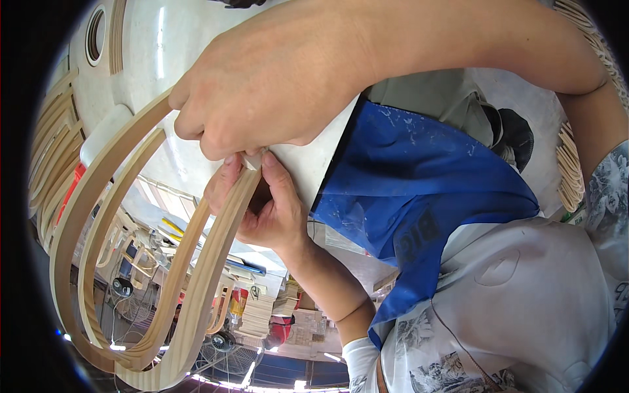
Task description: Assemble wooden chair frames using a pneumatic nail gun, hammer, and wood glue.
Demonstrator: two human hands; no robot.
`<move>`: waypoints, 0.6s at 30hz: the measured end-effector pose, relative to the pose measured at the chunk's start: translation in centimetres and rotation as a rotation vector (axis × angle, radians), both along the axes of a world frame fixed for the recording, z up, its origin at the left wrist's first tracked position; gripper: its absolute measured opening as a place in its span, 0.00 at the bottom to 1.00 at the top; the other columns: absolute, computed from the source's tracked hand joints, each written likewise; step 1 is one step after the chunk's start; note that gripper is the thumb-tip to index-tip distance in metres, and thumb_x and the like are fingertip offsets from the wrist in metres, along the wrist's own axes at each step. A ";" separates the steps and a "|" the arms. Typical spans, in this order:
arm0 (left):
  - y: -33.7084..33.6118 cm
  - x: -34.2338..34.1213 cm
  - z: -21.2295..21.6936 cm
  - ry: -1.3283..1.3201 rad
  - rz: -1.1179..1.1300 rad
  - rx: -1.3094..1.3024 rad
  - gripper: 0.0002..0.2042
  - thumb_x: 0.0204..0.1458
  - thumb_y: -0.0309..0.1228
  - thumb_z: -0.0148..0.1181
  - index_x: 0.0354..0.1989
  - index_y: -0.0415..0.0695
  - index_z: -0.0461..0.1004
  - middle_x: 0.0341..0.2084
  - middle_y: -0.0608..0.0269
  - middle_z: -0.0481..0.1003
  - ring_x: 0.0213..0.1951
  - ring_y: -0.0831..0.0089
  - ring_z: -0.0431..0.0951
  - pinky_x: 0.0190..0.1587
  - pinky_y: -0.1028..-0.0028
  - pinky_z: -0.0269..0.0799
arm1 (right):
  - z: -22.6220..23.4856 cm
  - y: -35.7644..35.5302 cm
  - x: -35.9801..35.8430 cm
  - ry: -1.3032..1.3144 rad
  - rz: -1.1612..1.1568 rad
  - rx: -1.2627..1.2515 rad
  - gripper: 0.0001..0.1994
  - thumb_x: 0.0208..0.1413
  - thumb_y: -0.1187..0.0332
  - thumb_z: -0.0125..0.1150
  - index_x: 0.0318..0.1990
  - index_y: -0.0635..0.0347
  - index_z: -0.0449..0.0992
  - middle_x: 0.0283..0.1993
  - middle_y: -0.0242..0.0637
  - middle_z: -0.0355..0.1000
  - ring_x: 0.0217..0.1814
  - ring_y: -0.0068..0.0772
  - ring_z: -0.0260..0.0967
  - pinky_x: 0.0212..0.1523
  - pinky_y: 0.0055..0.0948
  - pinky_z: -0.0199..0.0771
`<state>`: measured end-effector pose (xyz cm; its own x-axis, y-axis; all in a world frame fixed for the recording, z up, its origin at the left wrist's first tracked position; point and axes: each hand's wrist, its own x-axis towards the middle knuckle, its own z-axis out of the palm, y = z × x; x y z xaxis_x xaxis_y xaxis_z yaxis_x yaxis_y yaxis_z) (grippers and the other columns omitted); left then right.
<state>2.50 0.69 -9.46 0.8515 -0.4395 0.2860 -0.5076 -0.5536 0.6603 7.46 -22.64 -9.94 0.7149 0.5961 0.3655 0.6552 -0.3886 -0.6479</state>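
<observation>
A bent wooden frame (70, 219) of pale strips, curved into long U-shaped loops, slants across the left half of the view. My left hand (278, 206) grips it near one strip's end, thumb and fingers on either side. Above it, my right hand (262, 85) is closed, palm down, with its fingertips at that same end. Between the fingers of both hands a small whitish flat piece (251, 161) shows against the wood; I cannot tell its material. My right hand hides where the upper strip ends.
A white tabletop (147, 56) lies beneath, holding a round ring (95, 35) and thin strips (117, 36). Bent wood pieces (56, 157) are stacked at the far left. A blue apron (419, 190) hangs over my lap. Fans (223, 342) and more wooden parts stand lower down.
</observation>
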 end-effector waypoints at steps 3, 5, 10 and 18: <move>-0.2 0.0 0.1 0.011 -0.005 0.002 0.21 0.55 0.16 0.72 0.57 0.43 0.79 0.46 0.57 0.79 0.44 0.66 0.78 0.49 0.71 0.75 | -1.2 -0.2 -0.4 -0.244 -0.076 0.152 0.06 0.55 0.74 0.69 0.34 0.69 0.89 0.37 0.49 0.84 0.43 0.43 0.78 0.46 0.37 0.83; -0.2 -0.1 0.2 0.014 -0.006 0.003 0.21 0.55 0.16 0.72 0.57 0.43 0.79 0.46 0.57 0.79 0.44 0.66 0.78 0.49 0.71 0.75 | -1.5 -0.3 -0.7 -0.327 -0.101 0.203 0.06 0.55 0.74 0.69 0.34 0.69 0.89 0.37 0.50 0.84 0.43 0.43 0.78 0.46 0.37 0.83; -0.2 -0.1 0.0 0.004 -0.005 -0.025 0.21 0.55 0.16 0.72 0.57 0.43 0.79 0.45 0.57 0.79 0.43 0.65 0.78 0.49 0.71 0.75 | -0.8 -0.6 -2.5 -0.259 -0.199 0.121 0.04 0.55 0.74 0.70 0.36 0.65 0.86 0.39 0.43 0.80 0.43 0.41 0.79 0.45 0.37 0.84; 1.3 0.5 0.4 -0.014 -0.080 0.049 0.20 0.56 0.17 0.72 0.57 0.42 0.79 0.46 0.56 0.79 0.43 0.65 0.78 0.48 0.70 0.75 | 1.9 -1.4 -5.0 -0.159 -0.355 -0.027 0.07 0.54 0.73 0.70 0.40 0.58 0.81 0.42 0.32 0.73 0.42 0.39 0.80 0.44 0.37 0.84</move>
